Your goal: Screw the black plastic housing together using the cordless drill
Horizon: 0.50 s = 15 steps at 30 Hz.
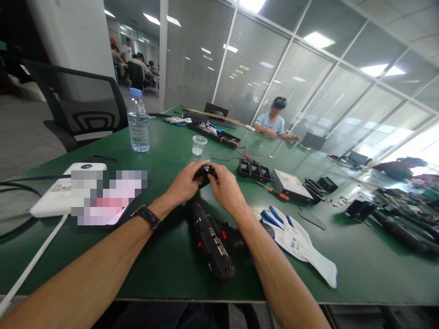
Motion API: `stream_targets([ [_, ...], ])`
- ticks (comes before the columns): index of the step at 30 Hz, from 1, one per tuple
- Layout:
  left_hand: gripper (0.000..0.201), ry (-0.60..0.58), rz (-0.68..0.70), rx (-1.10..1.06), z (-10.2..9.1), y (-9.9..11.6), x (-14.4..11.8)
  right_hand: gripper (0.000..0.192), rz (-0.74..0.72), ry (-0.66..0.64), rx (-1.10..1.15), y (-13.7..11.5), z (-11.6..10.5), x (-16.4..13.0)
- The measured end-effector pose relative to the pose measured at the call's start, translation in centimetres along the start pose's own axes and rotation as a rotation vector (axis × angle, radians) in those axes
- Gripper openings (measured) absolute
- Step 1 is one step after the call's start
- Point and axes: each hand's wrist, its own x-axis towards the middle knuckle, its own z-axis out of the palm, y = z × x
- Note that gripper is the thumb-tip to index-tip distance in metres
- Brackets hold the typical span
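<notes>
Reading the dial from the hands at its centre. Nearest, toward six o'clock: a black drill point(212, 244) lying on the green table point(151, 269), front end pointing up toward the fingers. Could get nudged or rolled by a straying forearm.

Between four and five o'clock, close against the right forearm, a white glove point(291, 237) with blue fingertips. Could drag along under a sweeping arm and push loose things about.

At the centre, a small black part point(206, 170), pinched from both sides, fingers of left hand point(187, 183) and right hand point(224, 183) closed together on it. Cannot tell whether touching the drill's front end, with fingers in the way. Could slip or twist loose, given a hold mostly by fingertips on something so small; might then drop onto the drill.

Between eight and nine o'clock, a phone point(116, 201), with a white power bank point(51, 196) beyond. Could get tugged by a snagged cable.

Toward three o'clock, a black frame point(254, 171), then an orange-handled screwdriver point(279, 194) beside a metal box point(291, 183). Farther, near twelve, a clear cup point(199, 145), easily tipped by an overlong reach; between ten and eleven, a tall water bottle point(139, 123).
</notes>
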Motion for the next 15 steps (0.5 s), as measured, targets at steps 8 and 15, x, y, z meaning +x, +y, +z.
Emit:
stream_targets([
  [8, 0.066, 0.24, -0.104, -0.186, -0.2, 1.2, 0.5, 0.016, 0.377, 0.165, 0.646, 1.1, -0.1, 0.8],
  [15, 0.054, 0.115, -0.168, -0.587, -0.3, 2.8, 0.7, 0.007, 0.51, 0.091, 1.197, 0.0, -0.8, 1.1],
])
